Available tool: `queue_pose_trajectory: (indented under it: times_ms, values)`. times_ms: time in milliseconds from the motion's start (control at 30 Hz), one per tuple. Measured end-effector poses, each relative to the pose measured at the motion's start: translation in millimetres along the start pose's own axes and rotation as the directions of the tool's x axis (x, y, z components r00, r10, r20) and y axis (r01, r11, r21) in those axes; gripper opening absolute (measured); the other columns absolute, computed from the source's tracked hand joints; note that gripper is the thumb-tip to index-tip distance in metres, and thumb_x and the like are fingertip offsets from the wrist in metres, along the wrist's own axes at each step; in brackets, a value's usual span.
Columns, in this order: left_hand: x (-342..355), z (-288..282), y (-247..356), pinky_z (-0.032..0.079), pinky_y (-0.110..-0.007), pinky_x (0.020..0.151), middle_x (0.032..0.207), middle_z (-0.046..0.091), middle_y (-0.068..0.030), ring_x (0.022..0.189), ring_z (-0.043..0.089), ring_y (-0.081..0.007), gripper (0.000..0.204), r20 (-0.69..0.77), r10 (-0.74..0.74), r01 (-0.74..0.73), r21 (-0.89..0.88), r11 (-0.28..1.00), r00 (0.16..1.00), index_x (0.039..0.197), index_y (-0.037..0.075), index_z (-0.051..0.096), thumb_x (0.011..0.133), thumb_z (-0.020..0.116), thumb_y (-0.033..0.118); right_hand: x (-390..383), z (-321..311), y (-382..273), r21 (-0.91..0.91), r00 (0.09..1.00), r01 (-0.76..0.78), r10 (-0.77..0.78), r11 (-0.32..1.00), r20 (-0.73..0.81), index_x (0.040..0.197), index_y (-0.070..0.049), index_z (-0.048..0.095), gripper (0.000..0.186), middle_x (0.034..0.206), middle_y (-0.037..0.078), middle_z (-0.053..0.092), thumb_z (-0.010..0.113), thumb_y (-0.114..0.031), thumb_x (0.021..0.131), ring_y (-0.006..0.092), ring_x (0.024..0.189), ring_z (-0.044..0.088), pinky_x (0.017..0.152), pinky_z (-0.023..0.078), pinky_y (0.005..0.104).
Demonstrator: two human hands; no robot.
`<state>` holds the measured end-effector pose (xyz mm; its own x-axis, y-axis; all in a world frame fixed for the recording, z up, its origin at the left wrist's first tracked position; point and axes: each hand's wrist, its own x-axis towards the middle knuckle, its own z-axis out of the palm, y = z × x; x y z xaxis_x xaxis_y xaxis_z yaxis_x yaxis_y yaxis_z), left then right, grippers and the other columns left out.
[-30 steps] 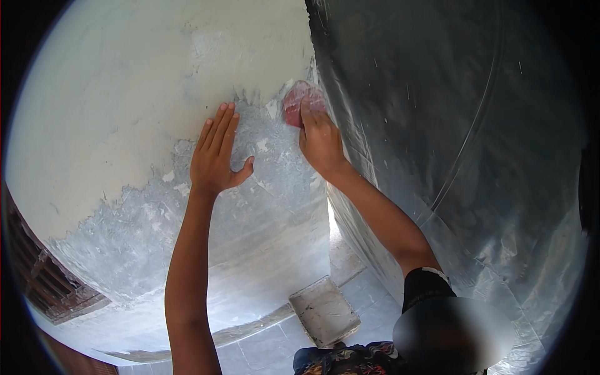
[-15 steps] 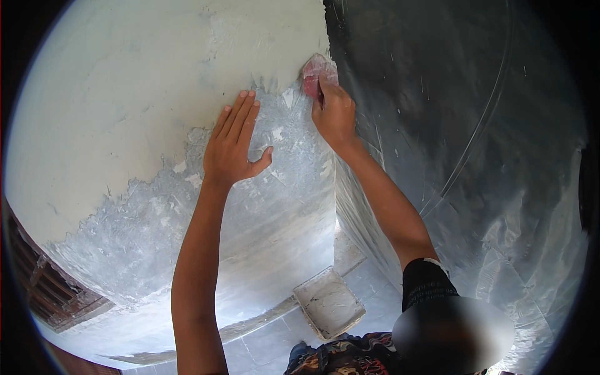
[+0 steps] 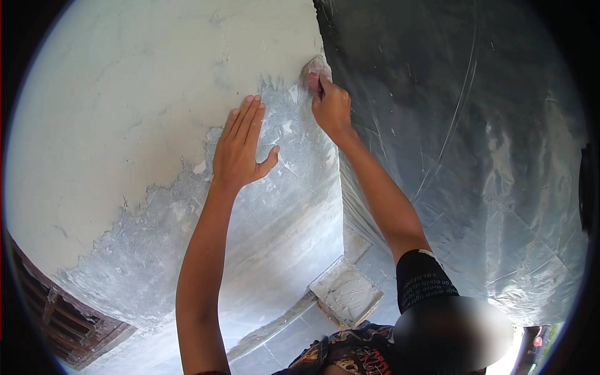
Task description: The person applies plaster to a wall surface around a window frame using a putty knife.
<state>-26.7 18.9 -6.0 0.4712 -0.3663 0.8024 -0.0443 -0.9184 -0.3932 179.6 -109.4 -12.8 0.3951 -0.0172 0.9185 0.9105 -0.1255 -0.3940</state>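
Roughly part-covered: cream filler coat [image 3: 156,94] spans the upper wall, while the lower grey surface [image 3: 269,215] is left uncoated. Boundary ragged, sloping down to the left; a few pale flecks sit on the grey. Near the right corner, the coat looks thin and streaky, so I'd judge that edge unfinished.

Red flat spreader [image 3: 314,78] is at that corner, against the wall just beside the dark plastic sheet [image 3: 425,106]; whitish residue on its face, edges slightly blurred. Right hand [image 3: 333,109] has its fingers clenched round the spreader. Left hand [image 3: 240,153] grips nothing: palm toward wall, fingers straight, thumb spread, fingertips near the coat's boundary; firm contact, can't tell. Square tray [image 3: 347,290] below, smeared whitish inside.
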Motion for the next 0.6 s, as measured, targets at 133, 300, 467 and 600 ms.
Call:
queue_pose_trajectory:
  times_ms: [133,300,467,600]
  values:
    - [-9.1,-10.3,-2.6,0.031,-0.051,0.117,0.151,0.044,-0.0218,0.144,0.038,-0.0357,0.074,0.04,-0.003,0.004,-0.021,1.0,0.999,0.144,-0.005,0.044,0.081,0.069,0.024,-107.0,9.0,-35.8,0.11,0.981,0.045,-0.064,0.993,0.184,0.122,0.007,0.061,0.047,0.082,0.027,0.063,0.058,0.008,0.075,0.0417,0.08,0.064,0.073,0.053,0.0461]
    - [-4.9,-10.6,-1.4,0.03,-0.049,0.118,0.151,0.045,-0.0215,0.145,0.038,-0.0342,0.074,0.026,0.033,-0.032,-0.028,0.999,0.999,0.142,-0.006,0.045,0.081,0.068,0.03,-136.9,-41.8,-43.9,0.572,0.788,-0.609,0.332,0.549,0.519,0.109,0.007,0.067,0.026,0.082,0.012,0.069,0.061,0.006,0.083,0.0192,0.065,0.063,0.058,0.052,0.033]
    - [-8.5,-6.1,-5.8,0.03,-0.048,0.119,0.151,0.046,-0.0213,0.144,0.039,-0.0332,0.074,0.014,0.042,-0.042,-0.018,0.999,0.999,0.14,-0.006,0.048,0.081,0.069,0.032,-95.7,-59.5,-29.3,0.758,0.731,-0.642,0.392,0.117,0.559,0.099,0.001,0.07,0.01,0.094,0.008,0.071,0.064,-0.003,0.092,0.0129,0.074,0.063,0.06,0.052,0.0296]
    - [-7.6,-4.3,-4.3,0.03,-0.047,0.118,0.149,0.047,-0.0212,0.144,0.04,-0.0323,0.071,0.014,0.035,-0.035,-0.014,0.999,0.999,0.139,-0.006,0.051,0.081,0.07,0.031,-92.3,-62.2,-11.1,0.764,0.751,-0.631,0.353,0.134,0.558,0.1,-0.001,0.071,0.011,0.1,0.008,0.071,0.065,-0.007,0.094,0.0134,0.082,0.065,0.064,0.053,0.0298]
